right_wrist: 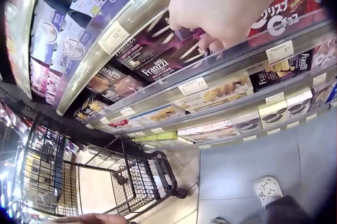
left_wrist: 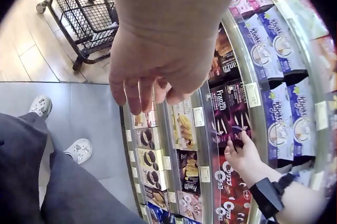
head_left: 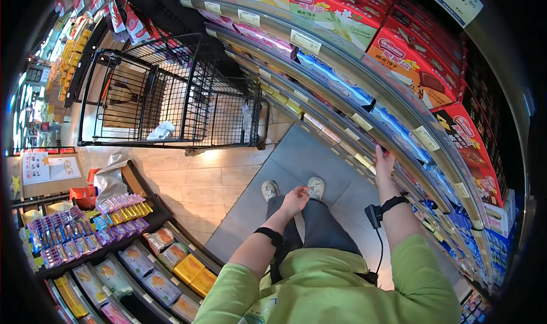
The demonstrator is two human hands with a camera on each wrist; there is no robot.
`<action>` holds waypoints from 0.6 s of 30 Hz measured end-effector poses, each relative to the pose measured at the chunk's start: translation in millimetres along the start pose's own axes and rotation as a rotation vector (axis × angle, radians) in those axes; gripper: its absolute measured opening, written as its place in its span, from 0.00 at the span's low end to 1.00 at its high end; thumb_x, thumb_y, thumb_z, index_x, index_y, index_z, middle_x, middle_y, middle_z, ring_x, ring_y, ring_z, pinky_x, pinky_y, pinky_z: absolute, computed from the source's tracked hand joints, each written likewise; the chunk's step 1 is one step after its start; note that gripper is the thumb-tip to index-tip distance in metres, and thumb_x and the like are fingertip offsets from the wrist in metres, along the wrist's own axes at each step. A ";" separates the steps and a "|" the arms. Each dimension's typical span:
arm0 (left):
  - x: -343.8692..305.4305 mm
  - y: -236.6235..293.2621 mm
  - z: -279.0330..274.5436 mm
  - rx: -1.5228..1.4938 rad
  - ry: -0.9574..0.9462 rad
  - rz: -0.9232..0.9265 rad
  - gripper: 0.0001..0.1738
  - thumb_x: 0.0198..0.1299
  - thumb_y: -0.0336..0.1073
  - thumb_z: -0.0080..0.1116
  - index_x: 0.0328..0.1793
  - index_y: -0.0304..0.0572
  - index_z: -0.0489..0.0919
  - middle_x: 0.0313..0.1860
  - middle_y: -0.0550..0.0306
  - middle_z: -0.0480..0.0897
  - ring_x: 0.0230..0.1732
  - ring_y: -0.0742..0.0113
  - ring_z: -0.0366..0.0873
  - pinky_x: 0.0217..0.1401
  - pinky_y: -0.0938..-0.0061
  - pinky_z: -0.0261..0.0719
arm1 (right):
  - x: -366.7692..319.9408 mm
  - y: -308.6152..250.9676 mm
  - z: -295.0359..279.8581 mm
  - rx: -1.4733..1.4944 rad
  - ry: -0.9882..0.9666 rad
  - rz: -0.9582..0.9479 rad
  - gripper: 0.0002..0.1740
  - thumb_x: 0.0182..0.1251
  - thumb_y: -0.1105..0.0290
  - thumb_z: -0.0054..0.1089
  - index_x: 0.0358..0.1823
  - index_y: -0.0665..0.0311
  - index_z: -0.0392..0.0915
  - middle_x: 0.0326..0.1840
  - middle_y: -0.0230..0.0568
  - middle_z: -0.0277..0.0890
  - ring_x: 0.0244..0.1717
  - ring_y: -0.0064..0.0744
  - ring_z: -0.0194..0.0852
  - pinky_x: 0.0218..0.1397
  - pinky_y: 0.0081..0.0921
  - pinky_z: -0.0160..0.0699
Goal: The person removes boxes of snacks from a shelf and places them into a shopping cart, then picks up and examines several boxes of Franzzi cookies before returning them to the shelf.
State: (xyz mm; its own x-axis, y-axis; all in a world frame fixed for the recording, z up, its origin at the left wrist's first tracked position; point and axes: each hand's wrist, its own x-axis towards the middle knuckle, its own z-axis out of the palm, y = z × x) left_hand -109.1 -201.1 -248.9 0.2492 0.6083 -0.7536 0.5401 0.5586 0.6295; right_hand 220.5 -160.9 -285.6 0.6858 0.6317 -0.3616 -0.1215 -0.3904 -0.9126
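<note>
My right hand (head_left: 384, 163) is stretched out to the shelves on the right. In the right wrist view this hand (right_wrist: 226, 8) has its fingertips at dark purple Franzzi boxes (right_wrist: 171, 58), beside red boxes (right_wrist: 289, 16). The left wrist view shows the same right hand (left_wrist: 245, 158) with its fingers apart, at the lower end of the purple boxes (left_wrist: 230, 109); whether it touches them I cannot tell. My left hand (head_left: 296, 200) hangs in front of the body, holding nothing; in the left wrist view the left hand (left_wrist: 160, 63) has loosely bent fingers.
A black wire shopping cart (head_left: 188, 105) with a white item (head_left: 161, 130) inside stands ahead to the left. Blue-and-white packs (left_wrist: 279, 45) line the neighbouring shelf row. A low display of snack packs (head_left: 85, 233) is at the left, and grey floor tiles (head_left: 296, 159) lie ahead.
</note>
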 end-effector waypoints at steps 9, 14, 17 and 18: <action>-11.3 -47.4 -22.2 -0.123 0.022 -0.030 0.19 0.60 0.33 0.50 0.58 0.37 0.74 0.44 0.51 0.83 0.46 0.64 0.80 0.51 0.73 0.75 | -0.8 11.3 1.0 0.115 0.069 -0.119 0.23 0.59 0.68 0.68 0.54 0.62 0.69 0.43 0.34 0.73 0.31 0.21 0.74 0.28 0.18 0.67; -17.6 -70.0 -34.0 -0.157 0.037 -0.083 0.17 0.60 0.33 0.52 0.55 0.38 0.76 0.43 0.51 0.83 0.46 0.65 0.80 0.53 0.73 0.75 | -3.3 -1.0 4.0 0.153 0.077 -0.055 0.20 0.60 0.67 0.68 0.51 0.61 0.71 0.37 0.31 0.73 0.30 0.20 0.71 0.28 0.18 0.67; -16.3 -85.2 -39.1 -0.087 0.063 -0.108 0.17 0.59 0.35 0.54 0.55 0.40 0.77 0.43 0.52 0.83 0.46 0.65 0.80 0.53 0.72 0.76 | -1.2 -9.8 5.8 0.187 0.045 -0.028 0.16 0.60 0.69 0.67 0.47 0.62 0.74 0.34 0.29 0.72 0.27 0.18 0.66 0.28 0.19 0.65; -15.6 -83.2 -40.9 -0.088 0.062 -0.110 0.17 0.59 0.35 0.54 0.55 0.40 0.77 0.43 0.52 0.83 0.46 0.65 0.80 0.53 0.72 0.76 | 5.3 -5.3 2.1 0.163 0.047 -0.014 0.13 0.61 0.68 0.67 0.45 0.62 0.75 0.33 0.28 0.71 0.26 0.18 0.65 0.28 0.19 0.64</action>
State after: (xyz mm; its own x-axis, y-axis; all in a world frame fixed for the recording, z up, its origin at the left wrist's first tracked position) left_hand -190.8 -234.0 -281.7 0.1403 0.5729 -0.8075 0.4882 0.6695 0.5598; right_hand 223.3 -154.1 -283.1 0.7206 0.6027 -0.3428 -0.2238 -0.2659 -0.9377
